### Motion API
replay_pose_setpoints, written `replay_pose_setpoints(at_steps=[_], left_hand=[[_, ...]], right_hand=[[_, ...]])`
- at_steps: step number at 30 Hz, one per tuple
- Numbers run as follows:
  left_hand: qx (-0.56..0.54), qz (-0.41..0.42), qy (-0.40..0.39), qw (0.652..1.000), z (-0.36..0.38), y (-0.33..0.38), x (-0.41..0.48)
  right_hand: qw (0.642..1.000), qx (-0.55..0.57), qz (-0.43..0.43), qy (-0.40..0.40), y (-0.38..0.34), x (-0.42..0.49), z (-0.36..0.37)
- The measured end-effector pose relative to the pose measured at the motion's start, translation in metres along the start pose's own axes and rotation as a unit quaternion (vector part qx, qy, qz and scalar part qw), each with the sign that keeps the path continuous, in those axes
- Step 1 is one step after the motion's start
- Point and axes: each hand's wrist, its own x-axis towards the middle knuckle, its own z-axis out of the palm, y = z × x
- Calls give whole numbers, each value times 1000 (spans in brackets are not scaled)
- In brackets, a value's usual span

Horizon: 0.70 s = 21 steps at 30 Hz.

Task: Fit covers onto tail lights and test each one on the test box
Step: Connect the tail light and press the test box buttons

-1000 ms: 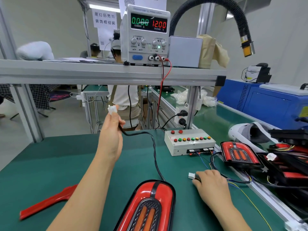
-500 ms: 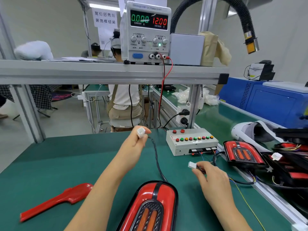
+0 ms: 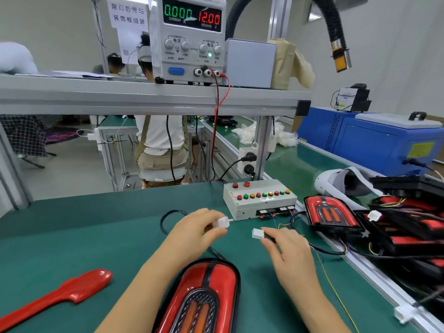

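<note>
A red tail light (image 3: 204,296) with a black rim lies on the green mat right in front of me. Its black cable loops up to a white plug (image 3: 223,222), which my left hand (image 3: 194,234) pinches. My right hand (image 3: 286,251) pinches a second white connector (image 3: 257,233) on thin wires leading to the grey test box (image 3: 259,200) with its row of coloured buttons. The two connectors face each other a short gap apart, in front of the test box.
A loose red trim piece (image 3: 60,294) lies at the left. More tail lights (image 3: 331,215) and wiring are piled at the right beyond the aluminium rail (image 3: 374,277). A power supply (image 3: 189,39) reading 12.00 V stands on the shelf above.
My left hand has come down from high up and to the right, bringing the plug close to the connector. My right hand has lifted its connector off the mat toward it.
</note>
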Motion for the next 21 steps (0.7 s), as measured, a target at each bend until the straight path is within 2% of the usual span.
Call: replay_pose_setpoints(at_steps=[5,10,15,21], left_hand=[[5,-10,-33,999,6,-4,0],[-15,-37,-122,992,13,-5,1],[18,-42,-136,990,14,-7,9],[-12,-53,-157,986,18,3,11]], right_hand=[[1000,15,-9,6,-4,0,-3],[999,46,-10,-10,-1,2,0],[996,61,8,-61,3,1,4],[995,55,6,-86,3,1,6]])
